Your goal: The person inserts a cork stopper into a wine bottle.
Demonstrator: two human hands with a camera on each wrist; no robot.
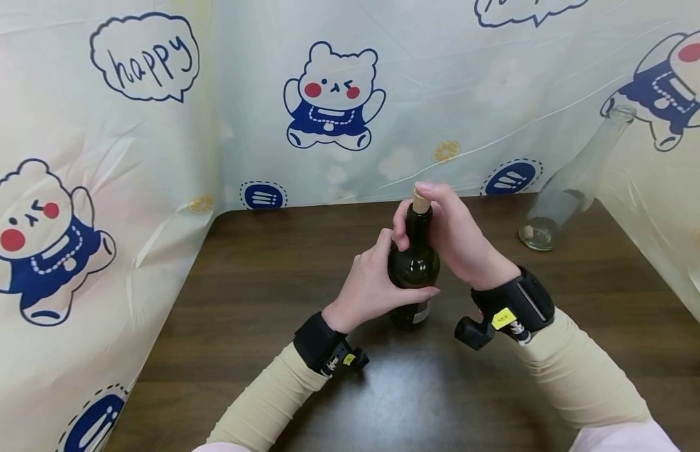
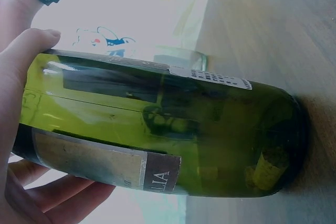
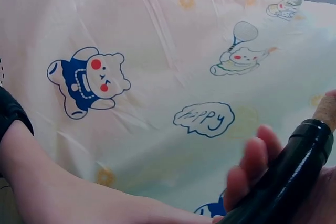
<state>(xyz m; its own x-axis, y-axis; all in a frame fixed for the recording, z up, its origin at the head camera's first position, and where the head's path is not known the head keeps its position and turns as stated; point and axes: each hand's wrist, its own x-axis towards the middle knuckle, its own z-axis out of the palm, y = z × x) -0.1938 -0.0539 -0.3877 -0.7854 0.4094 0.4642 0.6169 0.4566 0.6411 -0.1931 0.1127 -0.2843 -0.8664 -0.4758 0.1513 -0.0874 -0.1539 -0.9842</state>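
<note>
A dark green wine bottle (image 1: 414, 267) stands upright on the table in the head view, a cork (image 1: 421, 202) sticking up from its mouth. My left hand (image 1: 368, 285) grips the bottle's body from the left, thumb across the front and fingers behind. Around the neck curl the fingers of my right hand (image 1: 459, 235), and a digit touches the cork's top. The left wrist view shows the bottle (image 2: 210, 124) sideways, with labels and a loose cork (image 2: 270, 169) inside near its base. In the right wrist view the neck (image 3: 294, 166) lies between fingers and palm.
A clear glass bottle (image 1: 570, 182) stands at the table's back right, a small pale piece at its bottom. The brown wooden table (image 1: 259, 270) ends at a printed cloth (image 1: 429, 94) that hangs behind it and on both sides.
</note>
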